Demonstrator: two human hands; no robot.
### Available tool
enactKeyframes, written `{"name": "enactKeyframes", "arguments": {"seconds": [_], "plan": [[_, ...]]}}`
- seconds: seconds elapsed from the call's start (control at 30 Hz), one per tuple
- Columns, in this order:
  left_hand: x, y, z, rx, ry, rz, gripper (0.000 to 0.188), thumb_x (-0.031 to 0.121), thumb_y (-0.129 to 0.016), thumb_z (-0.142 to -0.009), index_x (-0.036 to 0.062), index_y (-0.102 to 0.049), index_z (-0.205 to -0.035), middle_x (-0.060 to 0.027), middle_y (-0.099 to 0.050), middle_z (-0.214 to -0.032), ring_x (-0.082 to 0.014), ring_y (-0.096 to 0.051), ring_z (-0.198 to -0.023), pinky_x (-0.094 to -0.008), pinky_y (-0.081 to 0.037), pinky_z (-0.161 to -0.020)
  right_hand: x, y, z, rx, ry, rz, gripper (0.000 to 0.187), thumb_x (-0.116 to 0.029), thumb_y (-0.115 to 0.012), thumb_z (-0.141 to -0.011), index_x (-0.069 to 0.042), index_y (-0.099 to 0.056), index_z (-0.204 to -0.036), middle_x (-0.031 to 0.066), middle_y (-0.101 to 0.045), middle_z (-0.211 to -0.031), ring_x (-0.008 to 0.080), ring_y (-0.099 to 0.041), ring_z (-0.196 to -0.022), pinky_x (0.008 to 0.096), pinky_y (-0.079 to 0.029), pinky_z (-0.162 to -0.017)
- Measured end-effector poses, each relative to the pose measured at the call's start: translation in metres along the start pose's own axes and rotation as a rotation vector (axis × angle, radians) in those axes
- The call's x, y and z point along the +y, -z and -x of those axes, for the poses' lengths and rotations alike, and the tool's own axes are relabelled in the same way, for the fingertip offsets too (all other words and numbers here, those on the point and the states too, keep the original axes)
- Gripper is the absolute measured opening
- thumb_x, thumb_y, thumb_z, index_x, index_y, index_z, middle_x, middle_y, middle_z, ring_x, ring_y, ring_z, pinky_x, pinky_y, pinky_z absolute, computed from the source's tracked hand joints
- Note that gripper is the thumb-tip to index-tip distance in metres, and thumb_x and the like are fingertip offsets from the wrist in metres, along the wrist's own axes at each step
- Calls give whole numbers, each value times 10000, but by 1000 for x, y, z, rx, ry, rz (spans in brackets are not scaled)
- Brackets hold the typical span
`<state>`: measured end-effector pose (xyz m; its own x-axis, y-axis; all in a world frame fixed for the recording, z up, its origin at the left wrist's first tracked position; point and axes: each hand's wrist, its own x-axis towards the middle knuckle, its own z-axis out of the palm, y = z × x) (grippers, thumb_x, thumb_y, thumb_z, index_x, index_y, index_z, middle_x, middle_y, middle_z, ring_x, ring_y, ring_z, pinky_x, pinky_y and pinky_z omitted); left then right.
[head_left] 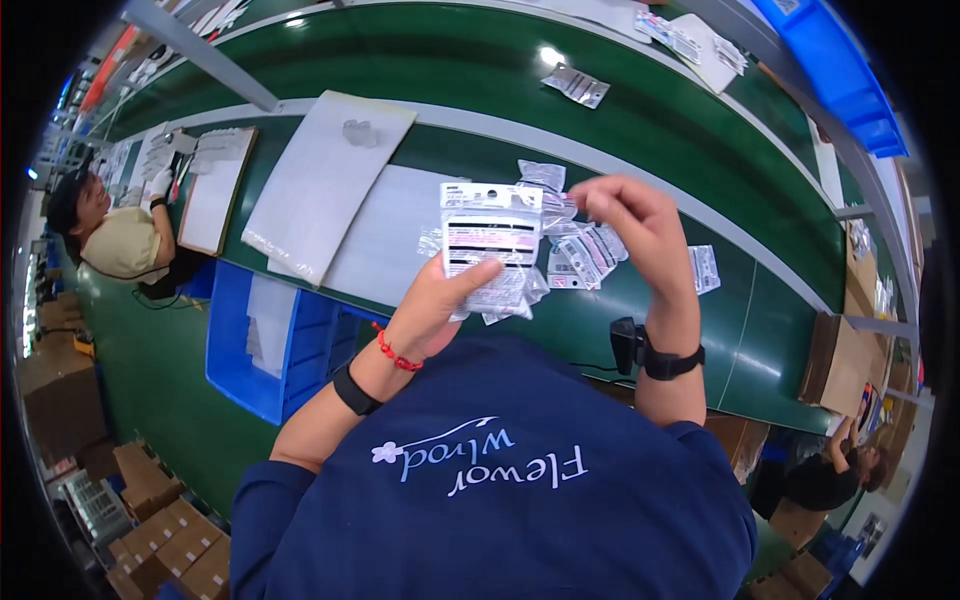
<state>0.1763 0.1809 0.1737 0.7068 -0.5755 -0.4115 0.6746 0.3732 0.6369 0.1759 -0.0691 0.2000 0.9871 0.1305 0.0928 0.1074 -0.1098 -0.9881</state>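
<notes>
Plastic packets [493, 240] are apparently being gathered, one being gripped by the left hand [437, 300], the right hand [645, 228] unclear in grasp, careful pinching seemingly needed next.

A head-worn fisheye camera looked down, at close range, over the hands [436, 297] and the green surface [722, 342].
</notes>
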Motion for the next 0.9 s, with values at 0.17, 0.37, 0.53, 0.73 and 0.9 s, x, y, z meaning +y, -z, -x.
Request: {"name": "enactKeyframes", "arguments": {"seconds": [0.17,0.37,0.53,0.73,0.9], "plan": [[-5,-1,-4,-102,-90,-230,490,-12,-670,-826,7,-481,-1278,-101,-601,-1194,-187,-600,-1074,-321,-498,-927,-3,-30,-1,-142,214,294,192,-63,-611,-888,-22,-685,-1060,106,-688,-1003,164,-623,-889,264,-485,-776],[-9,4,-7,-86,-69,-334,521,-31,-659,-822,12,-459,-1301,-95,-589,-1212,-180,-584,-1100,-317,-480,-949,-2,-33,1,-84,219,347,214,-40,-600,-884,-26,-671,-1086,116,-682,-1007,210,-636,-883,278,-491,-760],[-9,7,-6,-59,-85,-547,525,-18,-672,-827,3,-454,-1304,-96,-593,-1206,-158,-578,-1093,-303,-473,-943,-7,-44,6,-3,180,478,210,-42,-598,-882,-22,-664,-1081,130,-676,-985,223,-636,-840,300,-492,-722],[-9,11,-2,-18,-163,-711,467,47,-722,-799,-6,-507,-1211,-90,-639,-1097,-146,-611,-1002,-275,-491,-864,-3,-37,3,-100,126,508,187,-44,-598,-875,-22,-669,-1046,134,-677,-921,206,-628,-776,316,-490,-687],[-8,15,4,-16,-160,-799,411,86,-740,-789,-5,-547,-1140,-85,-649,-1041,-154,-618,-968,-278,-490,-850,-2,-29,4,-199,-28,435,196,-41,-610,-851,-22,-681,-1033,121,-679,-829,198,-617,-707,304,-488,-665]]}}
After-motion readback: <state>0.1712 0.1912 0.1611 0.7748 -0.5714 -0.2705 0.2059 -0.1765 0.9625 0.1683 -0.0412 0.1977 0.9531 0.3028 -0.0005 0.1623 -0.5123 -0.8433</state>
